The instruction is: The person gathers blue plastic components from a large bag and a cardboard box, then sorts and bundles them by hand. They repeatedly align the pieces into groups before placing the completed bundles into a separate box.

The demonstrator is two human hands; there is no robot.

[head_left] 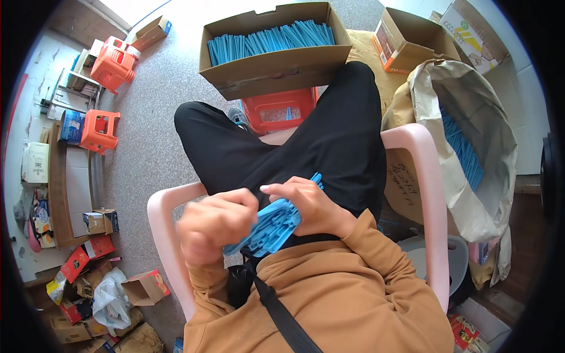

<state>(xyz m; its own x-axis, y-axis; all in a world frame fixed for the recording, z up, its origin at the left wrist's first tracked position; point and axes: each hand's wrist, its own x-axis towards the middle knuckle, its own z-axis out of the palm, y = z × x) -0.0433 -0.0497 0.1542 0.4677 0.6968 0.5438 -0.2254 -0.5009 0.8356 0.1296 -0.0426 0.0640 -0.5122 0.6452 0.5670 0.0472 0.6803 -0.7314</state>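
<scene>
The right hand [315,206] has its fingers clamped on a bunch of thin blue plastic sticks [268,230] over the black-trousered lap [282,153]; the left hand [218,223] is blurry, so I can't tell its grip. A snug, gentle hold should keep them neat. Speckled grey floor [144,141] surrounds the pink plastic chair [425,188].

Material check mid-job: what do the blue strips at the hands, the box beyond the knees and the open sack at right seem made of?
Blue strips: probably moulded plastic, slightly glossy, judging by even colour and pale highlights.
Box: likely cardboard, mostly matt, with plain brown flat walls.
Sack: paper or woven plastic, I can't tell which; dull, with creased, stiff-looking walls.
</scene>
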